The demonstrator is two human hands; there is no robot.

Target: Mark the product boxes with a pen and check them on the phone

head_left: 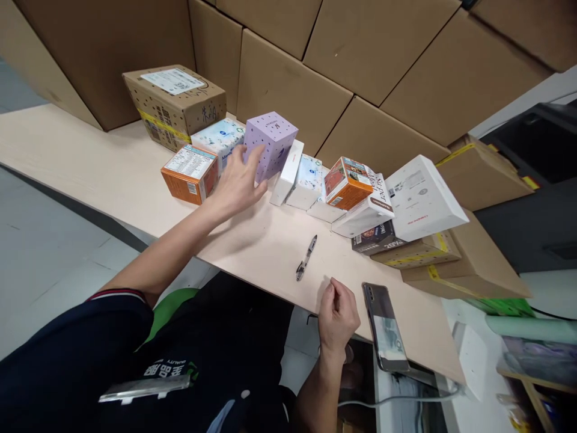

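Dark shirt (pixel 103 352) nearest | left hand (pixel 238 183): half-open, fingers at purple box (pixel 271 141) just beyond, grip can't tell | right hand (pixel 339 313): loosely fisted, nothing visible inside | progress: seems partway; box row (pixel 333 195) stands right of left hand, orange box (pixel 192 177) left, outside row

The purple carton (pixel 273 137) carries small dark marks. The orange carton (pixel 183 185) at left has a white panel. The bench (pixel 255 248) is of pale beige colour; the navy sleeve (pixel 115 322) has red and white stripes.
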